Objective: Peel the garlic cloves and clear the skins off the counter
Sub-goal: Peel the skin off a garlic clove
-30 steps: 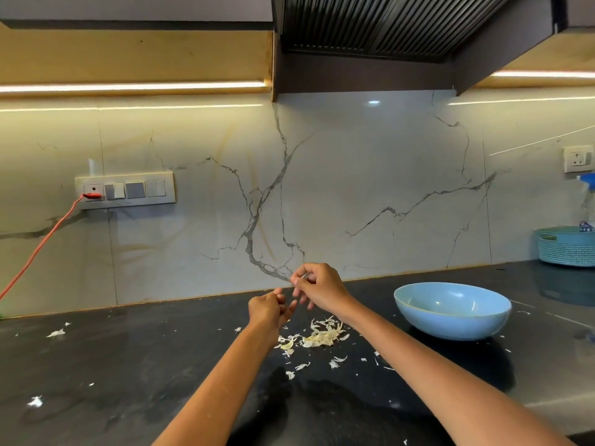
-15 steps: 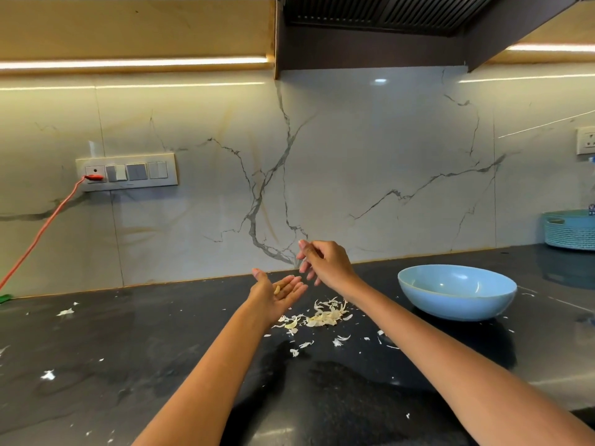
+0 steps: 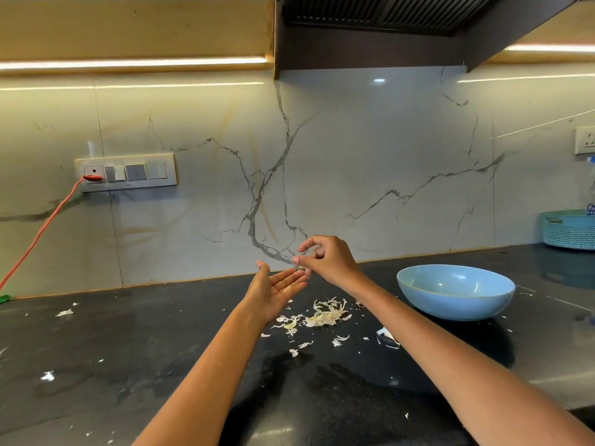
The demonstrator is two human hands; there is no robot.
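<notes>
My left hand [image 3: 277,291] is held palm up over the black counter [image 3: 128,349], fingers straight; a small pale bit lies faintly on the palm. Just above its fingertips, my right hand [image 3: 328,259] has its fingers curled, with thumb and forefinger pinching what looks like a thin sliver of garlic skin [image 3: 300,268]. Below both hands lies a heap of garlic skins [image 3: 322,317], with smaller flakes scattered around it. A light blue bowl [image 3: 455,291] stands to the right of the heap; its inside looks bare from here.
Stray skin flakes [image 3: 64,313] lie on the left of the counter, and a larger white scrap [image 3: 388,338] near my right forearm. A teal basket [image 3: 570,230] sits at the far right by the marble wall. An orange cord [image 3: 42,230] hangs from the switch panel [image 3: 125,172].
My left hand has gone from a closed grip to a flat, upturned palm. My right hand has lifted slightly and stays over the left fingertips. The camera has tilted a little.
</notes>
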